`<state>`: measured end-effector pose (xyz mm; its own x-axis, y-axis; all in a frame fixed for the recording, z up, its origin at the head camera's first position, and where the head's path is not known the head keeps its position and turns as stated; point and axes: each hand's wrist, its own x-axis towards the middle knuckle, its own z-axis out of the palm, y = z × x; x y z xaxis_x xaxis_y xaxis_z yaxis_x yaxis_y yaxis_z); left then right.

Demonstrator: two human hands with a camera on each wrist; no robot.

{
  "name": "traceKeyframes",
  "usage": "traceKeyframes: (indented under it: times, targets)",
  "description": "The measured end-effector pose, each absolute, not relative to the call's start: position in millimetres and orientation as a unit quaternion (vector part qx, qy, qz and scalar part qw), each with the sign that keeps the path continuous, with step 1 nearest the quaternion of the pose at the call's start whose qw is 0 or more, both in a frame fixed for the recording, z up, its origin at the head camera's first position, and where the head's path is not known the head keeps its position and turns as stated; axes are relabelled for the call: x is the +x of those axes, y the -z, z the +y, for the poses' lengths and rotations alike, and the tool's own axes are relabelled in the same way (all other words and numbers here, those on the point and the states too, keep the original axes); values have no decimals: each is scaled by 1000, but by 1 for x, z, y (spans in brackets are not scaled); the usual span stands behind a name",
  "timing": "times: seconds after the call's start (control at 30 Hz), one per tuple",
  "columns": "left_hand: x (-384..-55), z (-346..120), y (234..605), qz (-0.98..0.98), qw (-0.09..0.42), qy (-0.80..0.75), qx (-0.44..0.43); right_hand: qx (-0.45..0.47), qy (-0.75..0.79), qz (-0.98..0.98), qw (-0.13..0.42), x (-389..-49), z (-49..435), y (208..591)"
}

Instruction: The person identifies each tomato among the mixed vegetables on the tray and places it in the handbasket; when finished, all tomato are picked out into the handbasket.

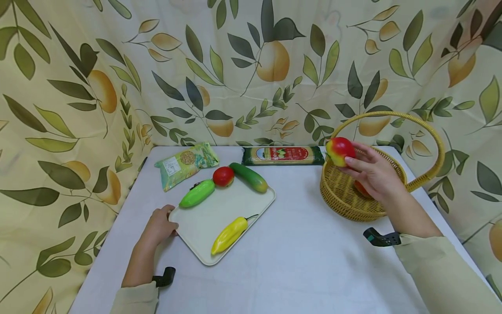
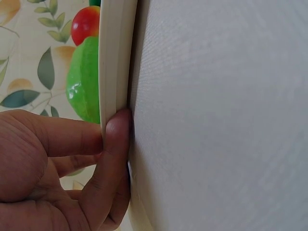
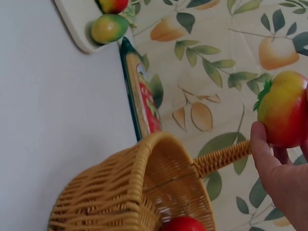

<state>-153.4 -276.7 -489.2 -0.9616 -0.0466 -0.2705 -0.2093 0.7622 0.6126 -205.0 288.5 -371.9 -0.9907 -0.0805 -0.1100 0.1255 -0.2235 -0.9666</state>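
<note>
My right hand holds a red-and-yellow tomato above the left rim of a wicker basket. Green leaves top the tomato in the right wrist view. Inside the basket lies another red item, partly hidden. At the tray's left edge, my left hand pinches the rim of the white tray, fingers on both sides of it. On the tray are a light green vegetable, a red fruit, a dark green cucumber and a yellow pepper.
A green-and-yellow snack bag lies at the back left of the white table. Along the back edge is a long pasta packet. The basket's tall handle arches beside my right arm. A leaf-patterned curtain surrounds the table.
</note>
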Motion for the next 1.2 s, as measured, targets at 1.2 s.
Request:
traceKeyframes:
  times: [1.2]
  targets:
    - [-153,-276,489,931,122,-334,-78,28,518,849,94,-200,331,363]
